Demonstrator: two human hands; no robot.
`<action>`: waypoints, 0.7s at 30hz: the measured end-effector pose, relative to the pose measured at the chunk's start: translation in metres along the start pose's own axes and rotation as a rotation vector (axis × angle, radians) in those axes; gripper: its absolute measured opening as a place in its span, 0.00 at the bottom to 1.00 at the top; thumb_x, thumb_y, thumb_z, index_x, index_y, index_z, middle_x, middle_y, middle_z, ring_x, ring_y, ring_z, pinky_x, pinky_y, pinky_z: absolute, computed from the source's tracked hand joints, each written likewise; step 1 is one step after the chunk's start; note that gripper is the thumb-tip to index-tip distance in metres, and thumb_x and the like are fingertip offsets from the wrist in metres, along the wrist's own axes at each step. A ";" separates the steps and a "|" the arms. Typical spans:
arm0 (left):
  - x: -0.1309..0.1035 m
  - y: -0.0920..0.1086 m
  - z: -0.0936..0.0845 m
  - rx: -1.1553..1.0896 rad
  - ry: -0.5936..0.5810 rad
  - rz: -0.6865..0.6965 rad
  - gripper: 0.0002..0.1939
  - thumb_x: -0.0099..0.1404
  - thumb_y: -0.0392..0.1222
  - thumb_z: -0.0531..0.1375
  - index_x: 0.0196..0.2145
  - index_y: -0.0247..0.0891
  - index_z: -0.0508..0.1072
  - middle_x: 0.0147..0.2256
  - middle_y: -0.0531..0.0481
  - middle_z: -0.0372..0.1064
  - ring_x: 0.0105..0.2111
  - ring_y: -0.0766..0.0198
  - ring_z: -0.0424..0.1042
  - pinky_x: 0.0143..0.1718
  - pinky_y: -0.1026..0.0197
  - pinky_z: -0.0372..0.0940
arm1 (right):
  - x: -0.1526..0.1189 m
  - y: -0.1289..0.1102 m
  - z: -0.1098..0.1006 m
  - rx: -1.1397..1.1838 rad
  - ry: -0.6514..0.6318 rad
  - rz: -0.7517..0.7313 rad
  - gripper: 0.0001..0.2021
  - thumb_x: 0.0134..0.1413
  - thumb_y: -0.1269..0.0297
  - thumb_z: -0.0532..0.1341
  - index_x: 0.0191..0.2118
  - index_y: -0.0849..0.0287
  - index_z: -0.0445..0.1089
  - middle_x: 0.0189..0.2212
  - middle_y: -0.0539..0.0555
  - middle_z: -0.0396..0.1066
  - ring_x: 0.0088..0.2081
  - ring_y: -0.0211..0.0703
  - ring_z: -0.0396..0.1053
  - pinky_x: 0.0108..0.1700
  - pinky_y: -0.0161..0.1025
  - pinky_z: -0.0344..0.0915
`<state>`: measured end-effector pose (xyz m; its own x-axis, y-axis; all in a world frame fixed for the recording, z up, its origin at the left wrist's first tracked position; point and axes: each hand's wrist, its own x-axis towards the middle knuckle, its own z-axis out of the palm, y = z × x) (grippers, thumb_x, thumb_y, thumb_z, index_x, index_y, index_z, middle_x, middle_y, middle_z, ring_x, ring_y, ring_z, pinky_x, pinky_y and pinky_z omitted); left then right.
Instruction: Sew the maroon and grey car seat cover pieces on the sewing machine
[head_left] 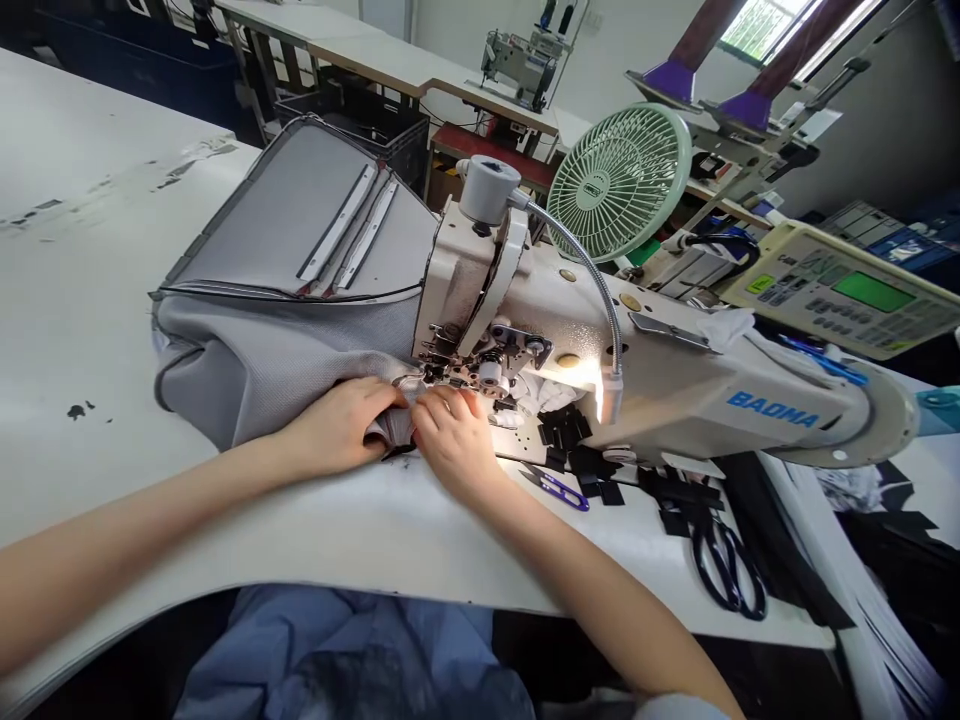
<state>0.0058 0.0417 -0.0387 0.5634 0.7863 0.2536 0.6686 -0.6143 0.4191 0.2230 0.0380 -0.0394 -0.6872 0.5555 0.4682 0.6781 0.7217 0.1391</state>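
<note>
A big white tabletop (300,540) holds everything close by. On it sits a long, pale sewing machine (675,390) with blue letters on its side. A big gray cloth piece (300,360) lies to the left of the machine's head, all bunched up in front, and its near edge reaches in by the needle. A round green fan (630,180) stands behind the machine. The left hand (349,425) is curled nearly closed and has hold of a fold of the gray cloth. The right hand (457,440) is bent over, touching the cloth right beside the needle; I cannot tell if it pinches it. Black scissors (731,570) lie off to the right. Little purple snips (559,490) lie nearer, just beside some small black scraps (568,430).
</note>
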 end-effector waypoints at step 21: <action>0.015 0.008 0.024 0.169 0.118 0.172 0.08 0.64 0.30 0.53 0.32 0.36 0.70 0.30 0.47 0.70 0.33 0.58 0.67 0.34 0.58 0.61 | -0.007 0.008 -0.006 0.128 -0.349 0.283 0.16 0.64 0.71 0.53 0.53 0.64 0.73 0.41 0.60 0.72 0.42 0.52 0.64 0.48 0.47 0.58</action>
<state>0.0309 0.0469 -0.0527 0.6221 0.6655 0.4125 0.6451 -0.7342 0.2117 0.2347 0.0372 -0.0364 -0.5410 0.8280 0.1476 0.8292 0.5545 -0.0707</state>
